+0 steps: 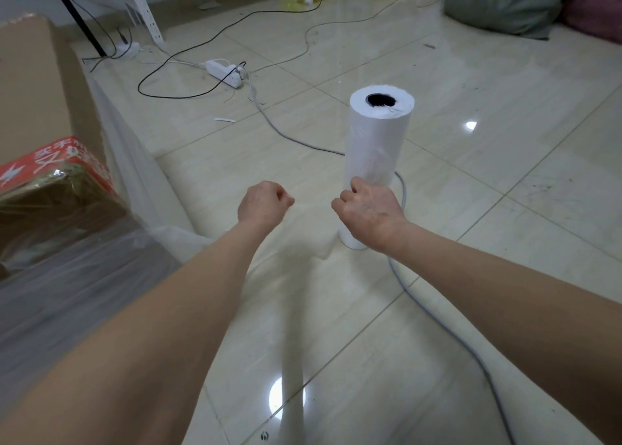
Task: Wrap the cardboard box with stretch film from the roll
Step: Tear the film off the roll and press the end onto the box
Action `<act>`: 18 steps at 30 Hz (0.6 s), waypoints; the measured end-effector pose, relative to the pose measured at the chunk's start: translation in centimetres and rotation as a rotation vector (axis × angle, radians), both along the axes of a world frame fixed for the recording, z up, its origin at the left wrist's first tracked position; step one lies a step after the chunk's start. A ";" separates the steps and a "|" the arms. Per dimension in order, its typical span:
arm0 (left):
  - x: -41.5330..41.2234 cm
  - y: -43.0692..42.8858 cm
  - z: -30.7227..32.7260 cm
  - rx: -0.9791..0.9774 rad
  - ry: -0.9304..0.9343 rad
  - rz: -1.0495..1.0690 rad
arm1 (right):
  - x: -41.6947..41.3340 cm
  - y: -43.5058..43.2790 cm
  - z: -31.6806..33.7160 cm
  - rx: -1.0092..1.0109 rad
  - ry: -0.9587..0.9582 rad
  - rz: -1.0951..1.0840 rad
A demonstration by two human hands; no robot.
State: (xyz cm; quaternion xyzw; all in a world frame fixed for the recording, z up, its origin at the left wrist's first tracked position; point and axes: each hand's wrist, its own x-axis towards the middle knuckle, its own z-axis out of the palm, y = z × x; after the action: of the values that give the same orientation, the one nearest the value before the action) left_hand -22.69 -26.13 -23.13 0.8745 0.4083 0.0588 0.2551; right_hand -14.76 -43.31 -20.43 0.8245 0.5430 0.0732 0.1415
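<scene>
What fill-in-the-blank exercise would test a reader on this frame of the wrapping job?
The roll stands ____ on the tiled floor.
The right hand is at the roll's ____ half.
The cardboard box lies to the roll's ____.
The left hand has its fingers ____, seemingly on stretch film drawn from the roll.
Missing words: upright; lower; left; curled.

The glossy, pale-tiled floor (pixel 370 310) carries the roll (pixel 377 141), standing on end. At the left sits the cardboard box (pixel 37 101), with stretch film (pixel 158 205) draped down to the tiles. Farther back lie a white power strip (pixel 223 72) and a looping black cable (pixel 188 54). A grey cable (pixel 437 313) curves behind the roll's base.
</scene>
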 end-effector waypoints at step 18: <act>2.9 -5.3 -1.4 0.226 0.323 -0.491 | 0.2 -0.7 -1.6 0.043 -0.039 0.028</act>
State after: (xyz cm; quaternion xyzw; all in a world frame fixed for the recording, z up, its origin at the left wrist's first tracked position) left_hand -19.78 -31.47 -24.50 0.9678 0.2108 -0.0993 0.0949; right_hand -14.59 -43.99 -22.01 0.8181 0.5499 0.1026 0.1332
